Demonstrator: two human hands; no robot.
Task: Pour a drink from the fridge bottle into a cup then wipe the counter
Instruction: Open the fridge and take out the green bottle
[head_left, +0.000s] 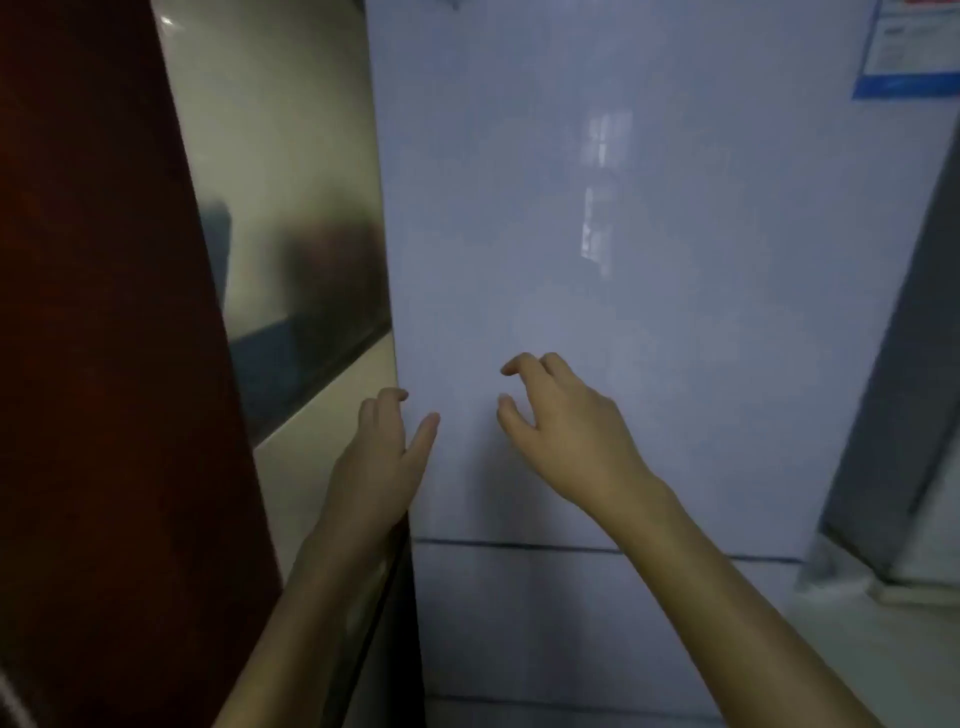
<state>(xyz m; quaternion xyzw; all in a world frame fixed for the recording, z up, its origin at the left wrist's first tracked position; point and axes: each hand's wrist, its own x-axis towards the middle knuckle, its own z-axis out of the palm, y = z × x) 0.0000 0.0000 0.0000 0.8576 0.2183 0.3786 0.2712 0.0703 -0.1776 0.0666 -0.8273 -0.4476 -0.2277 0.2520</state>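
One fridge door, closed: left hand grips its edge, right hand loosely curled, empty.

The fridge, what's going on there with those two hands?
A person is standing at the fridge door, which is shut. The left hand grips the door's left edge, with its fingers hooked round the edge and its thumb on the front. The right hand hovers in front of the door with loosely curled fingers, holding nothing. No bottle or cup is in view, so the drink is not yet fetched.
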